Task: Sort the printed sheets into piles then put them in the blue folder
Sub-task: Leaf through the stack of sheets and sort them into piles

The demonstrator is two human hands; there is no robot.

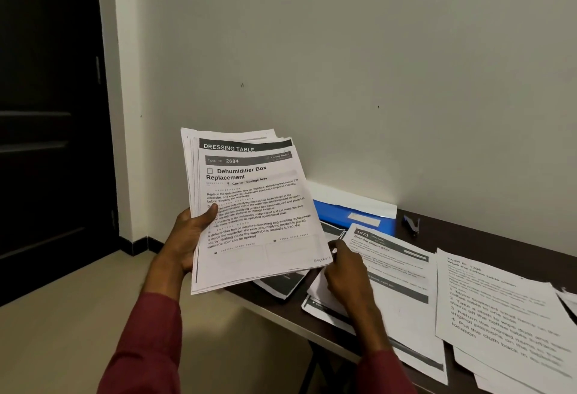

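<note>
Two hands: left hand gripped a fanned stack of white printed sheets; right hand curled at its corner, grip unclear.

A fanned stack of printed sheets is held tilted above the bench's left end. More sheets lie in loose piles along its front edge; the blue folder lies flat at the back.

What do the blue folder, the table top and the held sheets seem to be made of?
Blue folder: likely plastic, smooth, faint sheen. Table top: dark brown, perhaps wood or laminate; grain not visible. Held sheets: thin matte white paper, printed black, edges fanning.
</note>
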